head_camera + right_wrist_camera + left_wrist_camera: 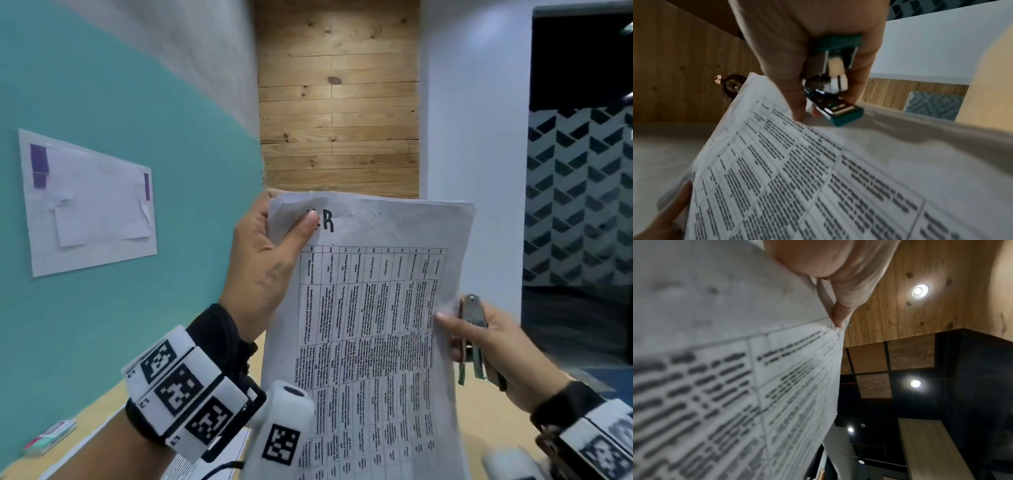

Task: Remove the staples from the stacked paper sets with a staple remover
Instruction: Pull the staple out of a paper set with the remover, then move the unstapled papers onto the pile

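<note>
A stapled paper set (370, 308) printed with a table is held upright in the air in front of me. My left hand (274, 240) pinches its top left corner, thumb over the front beside a hand-written "R". My right hand (479, 339) grips a teal and metal staple remover (474, 329) in the palm, and its thumb touches the sheet's right edge. In the left wrist view the paper set (735, 369) fills the left side under my fingers (838, 272). In the right wrist view the staple remover (834, 91) sits just above the paper set (797, 178).
A wooden table (486, 421) lies below, with more printed paper (191, 462) and a small pink and green box (51, 437) at the lower left. A white sheet (89, 202) is taped on the teal wall. A wood-plank panel (339, 96) stands straight ahead.
</note>
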Demonstrator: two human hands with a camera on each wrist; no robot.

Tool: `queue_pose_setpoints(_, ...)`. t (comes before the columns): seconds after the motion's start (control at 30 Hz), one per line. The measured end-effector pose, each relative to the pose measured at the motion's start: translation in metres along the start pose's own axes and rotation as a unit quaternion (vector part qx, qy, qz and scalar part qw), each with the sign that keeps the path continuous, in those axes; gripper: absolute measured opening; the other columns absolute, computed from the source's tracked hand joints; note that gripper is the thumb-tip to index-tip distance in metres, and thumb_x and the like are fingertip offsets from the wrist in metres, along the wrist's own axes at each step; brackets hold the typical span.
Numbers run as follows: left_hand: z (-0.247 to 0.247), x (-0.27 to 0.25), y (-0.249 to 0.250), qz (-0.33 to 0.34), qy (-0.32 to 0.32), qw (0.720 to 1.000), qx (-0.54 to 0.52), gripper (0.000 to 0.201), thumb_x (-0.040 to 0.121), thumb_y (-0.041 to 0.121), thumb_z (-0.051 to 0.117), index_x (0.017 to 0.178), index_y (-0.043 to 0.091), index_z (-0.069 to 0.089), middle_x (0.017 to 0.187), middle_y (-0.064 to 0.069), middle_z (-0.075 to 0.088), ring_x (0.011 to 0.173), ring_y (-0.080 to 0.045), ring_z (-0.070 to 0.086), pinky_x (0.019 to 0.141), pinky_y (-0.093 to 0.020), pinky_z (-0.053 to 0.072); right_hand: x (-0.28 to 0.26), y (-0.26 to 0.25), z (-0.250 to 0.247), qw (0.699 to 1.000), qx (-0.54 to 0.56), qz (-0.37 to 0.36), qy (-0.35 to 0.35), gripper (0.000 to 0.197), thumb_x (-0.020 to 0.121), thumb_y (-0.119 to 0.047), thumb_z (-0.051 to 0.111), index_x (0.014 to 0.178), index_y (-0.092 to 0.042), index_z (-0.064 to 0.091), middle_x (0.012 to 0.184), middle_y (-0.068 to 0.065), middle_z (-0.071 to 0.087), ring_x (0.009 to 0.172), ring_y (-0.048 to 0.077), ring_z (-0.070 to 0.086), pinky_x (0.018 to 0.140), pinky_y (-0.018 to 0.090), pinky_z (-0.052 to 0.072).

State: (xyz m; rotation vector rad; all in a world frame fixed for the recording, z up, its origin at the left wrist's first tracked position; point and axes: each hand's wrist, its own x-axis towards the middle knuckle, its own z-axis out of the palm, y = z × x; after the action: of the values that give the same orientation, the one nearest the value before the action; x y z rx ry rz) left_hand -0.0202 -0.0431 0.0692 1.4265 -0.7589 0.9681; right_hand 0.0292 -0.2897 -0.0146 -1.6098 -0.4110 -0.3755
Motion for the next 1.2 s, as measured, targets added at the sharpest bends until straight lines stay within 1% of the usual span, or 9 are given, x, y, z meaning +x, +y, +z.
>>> queue_pose_setpoints(0.13, -0.006, -0.006, -0.007, -0.017, 0.035, 0.999, -0.002, 0.012, 0.080, 0.019, 0.068, 0.089, 0.021, 0.059, 0.088, 0.003, 0.067, 0.082, -0.014, 0.063, 0.077, -0.034, 0.053, -0.001, -0.013, 0.002, 0.999, 0.006, -0.027, 0.034, 0.080, 0.029, -0.066, 0.082, 0.075, -0.006, 0.058, 0.060, 0.002, 0.058, 0.051, 0.010, 0.053, 0.045, 0.022, 0.044)
queue_pose_setpoints(0.3, -0.011, -0.056, -0.032, -0.203, -0.020, 0.977, -0.060, 0.038, 0.079, 0.024, 0.068, 0.113, 0.008, 0.060, 0.103, -0.005, 0.072, 0.095, -0.025, 0.068, 0.074, -0.029, 0.056, 0.001, -0.033, 0.001, 0.995, 0.056, -0.050, 0.071, 0.019, 0.071, -0.013, 0.071, 0.074, -0.005, 0.054, 0.063, 0.010, 0.050, 0.045, 0.010, 0.050, 0.042, 0.020, 0.044)
queue_pose_setpoints(0.4, -0.013, -0.078, -0.033, -0.234, -0.035, 0.971, -0.035, 0.029, 0.082, 0.022, 0.061, 0.109, 0.012, 0.064, 0.103, -0.002, 0.072, 0.095, -0.021, 0.068, 0.074, -0.023, 0.055, 0.002, -0.042, 0.005, 0.994, 0.062, -0.052, 0.073, 0.018, 0.078, -0.005, 0.067, 0.070, -0.006, 0.051, 0.050, 0.002, 0.049, 0.039, 0.008, 0.047, 0.039, 0.017, 0.041)
queue_pose_setpoints(0.5, -0.031, -0.069, -0.033, -0.238, -0.008, 0.970, -0.048, 0.036, 0.074, 0.030, 0.074, 0.101, 0.008, 0.068, 0.098, -0.010, 0.073, 0.091, -0.028, 0.069, 0.077, -0.033, 0.057, 0.001, -0.053, 0.012, 0.997, 0.054, -0.039, 0.049, 0.022, 0.080, -0.007, 0.066, 0.068, -0.009, 0.049, 0.044, -0.003, 0.048, 0.036, 0.007, 0.045, 0.037, 0.015, 0.038)
queue_pose_setpoints(0.6, -0.059, -0.045, -0.024, -0.234, -0.004, 0.970, -0.064, 0.050, 0.053, 0.029, 0.085, 0.094, 0.005, 0.068, 0.090, -0.012, 0.073, 0.079, -0.022, 0.071, 0.065, -0.027, 0.056, -0.002, -0.068, 0.023, 0.999, 0.039, -0.013, -0.019, 0.013, 0.078, -0.015, 0.067, 0.072, -0.010, 0.056, 0.049, -0.005, 0.052, 0.039, 0.006, 0.045, 0.037, 0.015, 0.039)
queue_pose_setpoints(0.73, -0.103, -0.015, -0.009, -0.288, -0.004, 0.956, -0.048, 0.047, 0.050, 0.015, 0.077, 0.093, 0.002, 0.063, 0.074, -0.009, 0.073, 0.062, -0.016, 0.070, 0.053, -0.025, 0.055, -0.010, -0.077, 0.046, 0.987, -0.031, 0.041, -0.153, 0.011, 0.071, -0.022, 0.068, 0.063, -0.016, 0.062, 0.051, -0.004, 0.055, 0.039, 0.009, 0.045, 0.041, 0.022, 0.034)
queue_pose_setpoints(0.9, -0.164, 0.003, -0.004, -0.426, -0.076, 0.899, 0.061, 0.078, 0.004, 0.023, 0.094, 0.076, 0.005, 0.071, 0.067, -0.014, 0.071, 0.051, -0.023, 0.067, 0.042, -0.031, 0.053, -0.015, -0.067, 0.116, 0.973, -0.003, 0.087, -0.215, 0.019, 0.082, 0.001, 0.061, 0.066, -0.005, 0.053, 0.042, -0.001, 0.050, 0.032, 0.007, 0.044, 0.033, 0.013, 0.031)
queue_pose_setpoints(1.03, -0.213, -0.007, -0.026, -0.555, -0.095, 0.810, 0.165, 0.070, 0.033, 0.015, 0.092, 0.093, -0.002, 0.061, 0.071, -0.018, 0.071, 0.056, -0.029, 0.068, 0.045, -0.039, 0.056, -0.022, -0.045, 0.186, 0.958, 0.013, 0.163, -0.236, 0.026, 0.082, 0.005, 0.060, 0.060, -0.004, 0.051, 0.042, 0.002, 0.049, 0.030, 0.008, 0.044, 0.033, 0.013, 0.031)
queue_pose_setpoints(1.2, -0.257, -0.046, -0.068, -0.626, -0.125, 0.709, 0.299, 0.040, 0.085, 0.001, 0.057, 0.123, -0.010, 0.048, 0.108, -0.027, 0.064, 0.087, -0.035, 0.063, 0.086, -0.051, 0.050, -0.038, 0.003, 0.231, 0.929, -0.033, 0.261, -0.258, 0.028, 0.083, 0.004, 0.060, 0.059, -0.005, 0.049, 0.042, 0.005, 0.049, 0.034, 0.013, 0.046, 0.040, 0.019, 0.038)
